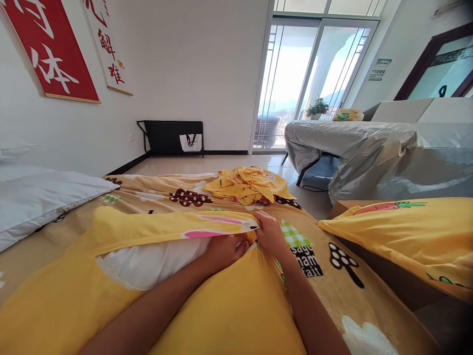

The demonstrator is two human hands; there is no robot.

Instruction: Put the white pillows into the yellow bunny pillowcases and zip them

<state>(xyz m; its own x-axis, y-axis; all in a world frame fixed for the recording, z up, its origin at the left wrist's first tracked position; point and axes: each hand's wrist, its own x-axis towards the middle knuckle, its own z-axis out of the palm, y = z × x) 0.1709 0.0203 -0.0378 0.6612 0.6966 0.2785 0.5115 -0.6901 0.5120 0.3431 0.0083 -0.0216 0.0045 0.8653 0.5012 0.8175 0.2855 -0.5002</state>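
A yellow pillowcase [236,305] with a pink-eared rabbit print lies in front of me, around a white pillow [148,261] that shows through its long open side. My right hand [269,232] is closed on the pillowcase's edge at the right end of that opening. Just left of it, my left hand [228,250] reaches across the white pillow, its fingers curled at the same corner and closed on the yellow cloth. Part of the left fingers is hidden by the fabric.
Patterned bedding [325,301] spreads beneath. A heap of yellow cloth [251,185] lies at the far edge. White pillows [48,197] are at left; another yellow pillow [414,236] rests on a cardboard box [391,281] at right. Beyond stands a plastic-covered table [391,143].
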